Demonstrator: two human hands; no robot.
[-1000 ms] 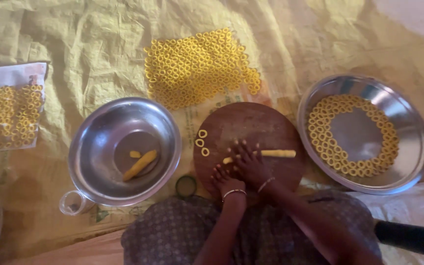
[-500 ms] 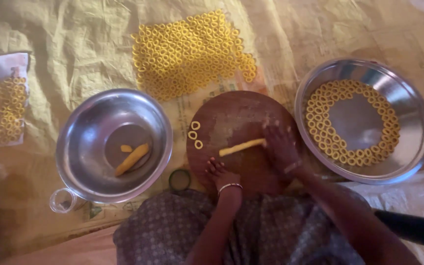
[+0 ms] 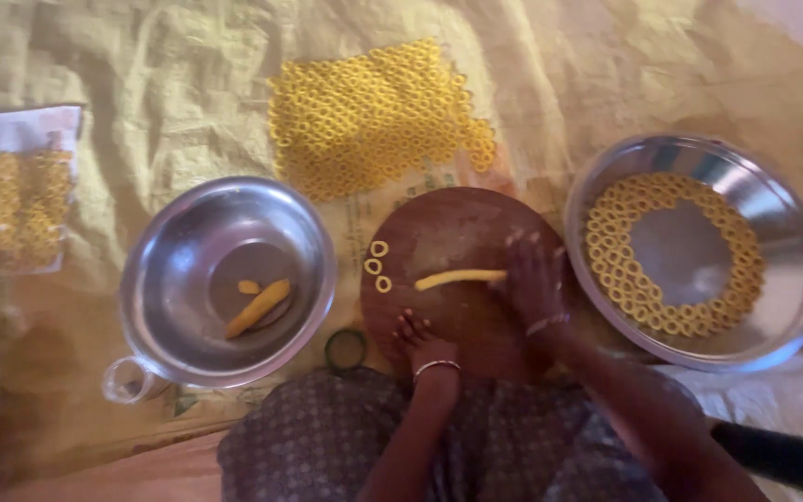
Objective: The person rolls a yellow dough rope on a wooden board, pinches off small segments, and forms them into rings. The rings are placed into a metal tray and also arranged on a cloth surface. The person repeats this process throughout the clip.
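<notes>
**Dough rope rolled longer on the round board**

Half a second ago the right hand point(image 3: 533, 279) sat further left; now it lies flat, fingers spread, on the yellow dough rope's point(image 3: 462, 277) right end. The left hand point(image 3: 423, 339), fingers together, rests on the wooden board point(image 3: 457, 223), holding nothing.

The right steel bowl point(image 3: 783, 307) holds dough rings around its base. The left steel bowl point(image 3: 178, 242) holds two dough pieces.

Right hand point(image 3: 533, 279): palm down, fingers extended forward and slightly spread, flat; bangle at wrist; forearm angled in from lower right. Left hand point(image 3: 423, 342): palm down, fingers loosely curled, bangle at wrist, forearm near vertical.
</notes>
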